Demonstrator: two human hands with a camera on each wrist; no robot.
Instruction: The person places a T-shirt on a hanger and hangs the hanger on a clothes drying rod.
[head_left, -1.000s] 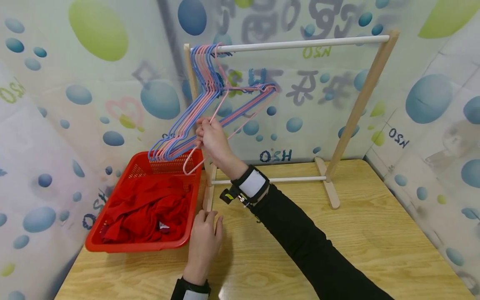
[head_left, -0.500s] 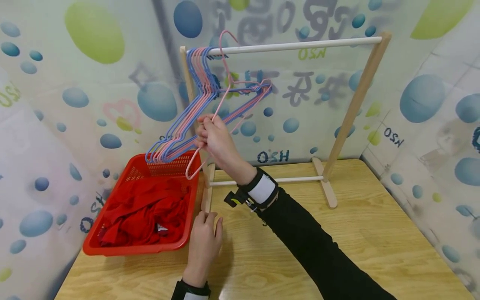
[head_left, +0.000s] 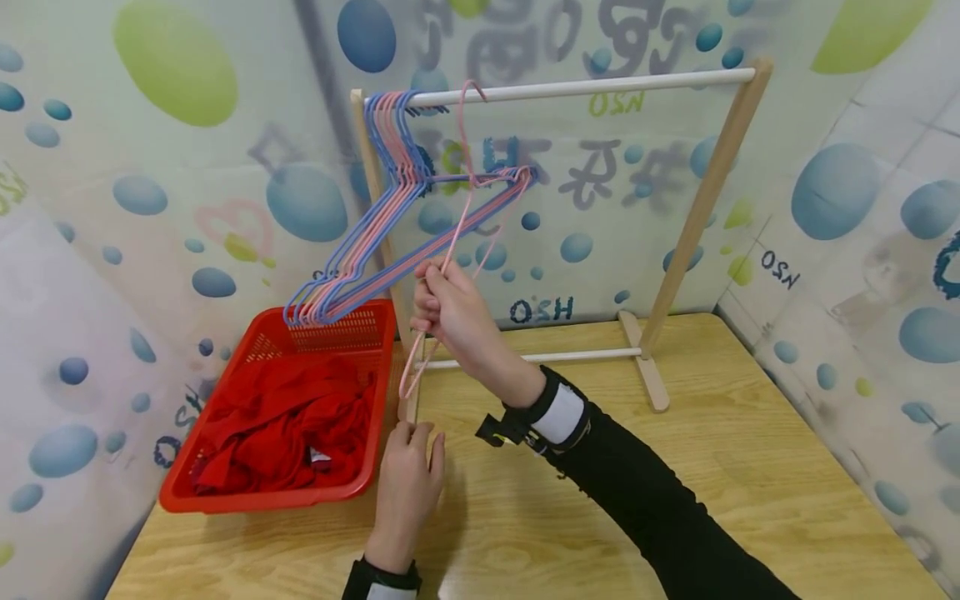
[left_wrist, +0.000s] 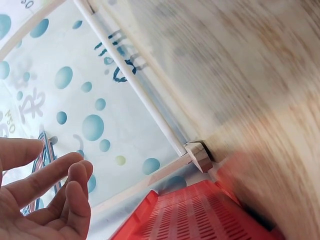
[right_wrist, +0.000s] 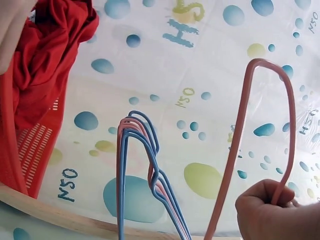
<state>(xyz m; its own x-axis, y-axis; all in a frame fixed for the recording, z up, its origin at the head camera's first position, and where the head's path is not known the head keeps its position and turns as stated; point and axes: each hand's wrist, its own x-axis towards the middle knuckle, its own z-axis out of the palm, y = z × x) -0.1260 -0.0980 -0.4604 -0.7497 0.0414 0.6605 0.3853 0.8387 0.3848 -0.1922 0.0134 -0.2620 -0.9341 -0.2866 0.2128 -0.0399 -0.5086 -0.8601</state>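
Observation:
My right hand (head_left: 461, 312) grips one side of a pink clothes hanger (head_left: 459, 227), whose hook appears in front of the rack's top rod (head_left: 600, 85). In the right wrist view, my fingers are curled round the hanger's thin bar (right_wrist: 229, 165). Several blue and pink hangers (head_left: 375, 225) hang bunched at the rod's left end. My left hand (head_left: 407, 471) lies low beside the right wall of the red basket (head_left: 262, 502), with nothing in it. Its fingers bend loosely in the left wrist view. Crumpled red cloth (head_left: 292, 417) fills the basket.
The rack's right wooden post (head_left: 693, 225) stands on a foot (head_left: 654, 383) on the wooden table (head_left: 675, 500). A lower white rod (head_left: 585, 355) joins the posts. Patterned sheeting (head_left: 300, 67) surrounds the table at the back and sides.
My right hand has drawn the pink hanger off the rod, first lifting its hook above it, then moving it right and lower, apart from the bunch. The left hand stays where it was.

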